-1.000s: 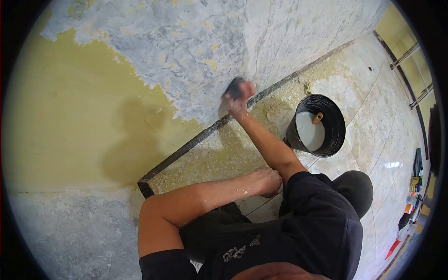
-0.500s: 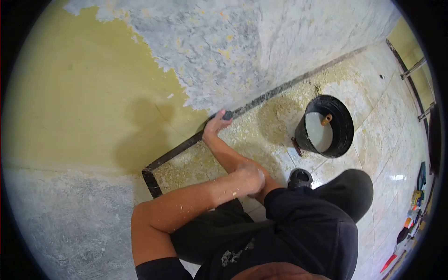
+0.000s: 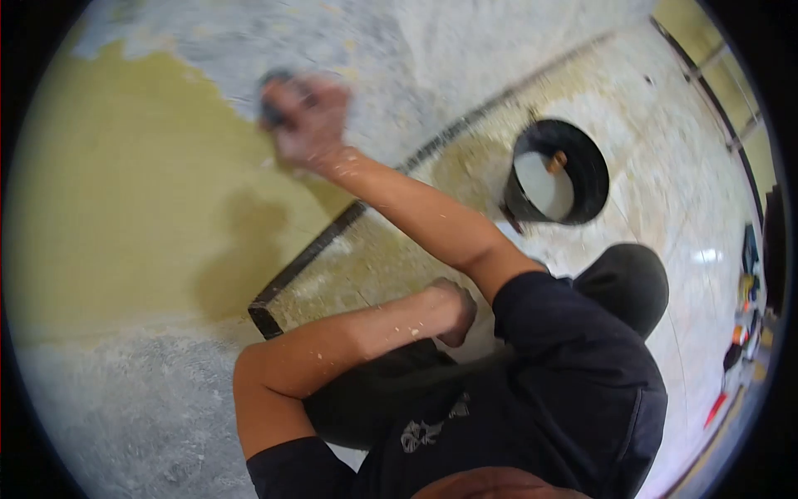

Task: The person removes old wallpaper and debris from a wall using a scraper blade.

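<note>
My right hand [image 3: 320, 121], blurred by motion, is closed around a dark, rounded tool [image 3: 278, 96] against the wall. Beneath the tool, the yellow paint [image 3: 150, 200] meets the rough grey-white patch [image 3: 349, 41]. Nearer my body is my left hand [image 3: 453, 312], bent down at the wrist and dusted with pale flecks. Its fingers are turned under and hidden, so I cannot tell what they hold. To the right, a black bucket [image 3: 594, 175] contains whitish liquid and an orange-brown handle [image 3: 557, 160].
A dark baseboard strip [image 3: 307, 254] runs along the foot of the wall. Pale flakes cover the floor tiles [image 3: 366, 279] beside it. Several tools, among them a red-handled one [image 3: 715, 409], lie at the far right near metal rails [image 3: 711, 62].
My right hand has moved up and left from the baseboard onto the wall with the dark tool. The bucket sits slightly higher and further left in view. My left hand has barely moved.
</note>
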Available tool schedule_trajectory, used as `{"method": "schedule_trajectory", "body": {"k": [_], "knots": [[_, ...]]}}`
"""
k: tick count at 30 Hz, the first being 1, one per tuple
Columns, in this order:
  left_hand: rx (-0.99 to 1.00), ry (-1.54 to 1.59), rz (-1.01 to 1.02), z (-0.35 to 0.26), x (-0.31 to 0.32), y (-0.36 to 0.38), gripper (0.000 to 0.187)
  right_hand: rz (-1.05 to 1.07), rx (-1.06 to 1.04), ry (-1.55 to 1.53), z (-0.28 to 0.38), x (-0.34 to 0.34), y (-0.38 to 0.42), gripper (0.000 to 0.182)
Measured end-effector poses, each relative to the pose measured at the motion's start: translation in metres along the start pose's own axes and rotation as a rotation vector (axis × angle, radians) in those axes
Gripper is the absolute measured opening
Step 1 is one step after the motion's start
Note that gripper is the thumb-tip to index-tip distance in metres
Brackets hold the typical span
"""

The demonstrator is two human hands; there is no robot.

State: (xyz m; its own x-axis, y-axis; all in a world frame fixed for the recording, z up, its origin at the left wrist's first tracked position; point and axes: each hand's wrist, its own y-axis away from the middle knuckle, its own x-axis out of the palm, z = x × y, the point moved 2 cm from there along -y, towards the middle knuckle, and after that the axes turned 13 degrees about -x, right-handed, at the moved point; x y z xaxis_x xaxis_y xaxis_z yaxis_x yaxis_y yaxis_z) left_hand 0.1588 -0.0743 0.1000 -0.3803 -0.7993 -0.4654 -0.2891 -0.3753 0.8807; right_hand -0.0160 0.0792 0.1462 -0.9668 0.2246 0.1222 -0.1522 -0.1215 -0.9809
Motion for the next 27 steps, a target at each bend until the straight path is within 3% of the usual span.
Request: {"method": "schedule_trajectory", "body": {"k": [1,2,4,5,7,9,14,16,18,20,21,22,23,24,25,26,27], "knots": [[0.009,0.018,0.000,-0.005,0.001,0.000,0.026,0.233,-0.115,-0.093,0.007,-0.007,0.023,0.052],[0.006,0.040,-0.009,-0.005,0.000,0.001,0.026,0.253,-0.109,-0.073,0.005,-0.022,0.049,0.052],[-0.005,0.082,0.028,0.002,-0.004,-0.006,0.028,0.561,-0.148,-0.277,0.006,-0.048,0.092,0.048],[-0.042,0.118,0.061,0.010,-0.007,-0.008,0.029,0.574,-0.143,-0.268,-0.002,-0.063,0.101,0.048],[-0.037,0.027,-0.010,0.028,-0.020,-0.006,0.032,0.954,0.040,-0.342,-0.030,-0.098,0.106,0.043],[-0.070,0.061,-0.069,0.045,-0.024,-0.015,0.030,1.265,0.007,-0.493,-0.076,-0.130,0.076,0.046],[-0.124,0.093,-0.079,0.059,-0.038,-0.022,0.040,1.987,0.252,-0.035,-0.182,-0.232,-0.025,0.052],[-0.126,0.106,-0.078,0.070,-0.030,-0.039,0.044,2.276,0.505,0.016,-0.206,-0.272,-0.037,0.051],[-0.139,0.109,-0.066,0.090,-0.016,-0.062,0.049,2.594,0.406,0.256,-0.226,-0.301,-0.007,0.049],[-0.224,0.163,-0.064,0.110,-0.015,-0.068,0.051,2.540,0.355,0.616,-0.187,-0.300,-0.023,0.040],[-0.324,0.216,-0.074,0.126,-0.014,-0.066,0.052,2.185,0.049,0.725,-0.164,-0.301,-0.025,0.030],[-0.372,0.233,-0.079,0.143,-0.010,-0.066,0.052,2.144,0.036,0.627,-0.145,-0.289,-0.021,0.023],[-0.390,0.269,-0.163,0.156,-0.003,-0.071,0.049,2.175,0.016,0.226,-0.146,-0.284,0.007,0.021],[-0.397,0.292,-0.246,0.164,0.001,-0.070,0.046,1.796,0.050,-0.103,-0.123,-0.286,0.031,0.020],[-0.429,0.319,-0.324,0.167,-0.004,-0.056,0.036,1.783,0.112,-0.323,-0.105,-0.280,0.060,0.025],[-0.447,0.312,-0.332,0.170,-0.010,-0.048,0.036,1.852,0.017,-0.145,-0.089,-0.290,0.097,0.025],[-0.474,0.285,-0.459,0.171,-0.017,-0.042,0.030,1.818,0.008,-0.200,-0.084,-0.308,0.135,0.026]]}}
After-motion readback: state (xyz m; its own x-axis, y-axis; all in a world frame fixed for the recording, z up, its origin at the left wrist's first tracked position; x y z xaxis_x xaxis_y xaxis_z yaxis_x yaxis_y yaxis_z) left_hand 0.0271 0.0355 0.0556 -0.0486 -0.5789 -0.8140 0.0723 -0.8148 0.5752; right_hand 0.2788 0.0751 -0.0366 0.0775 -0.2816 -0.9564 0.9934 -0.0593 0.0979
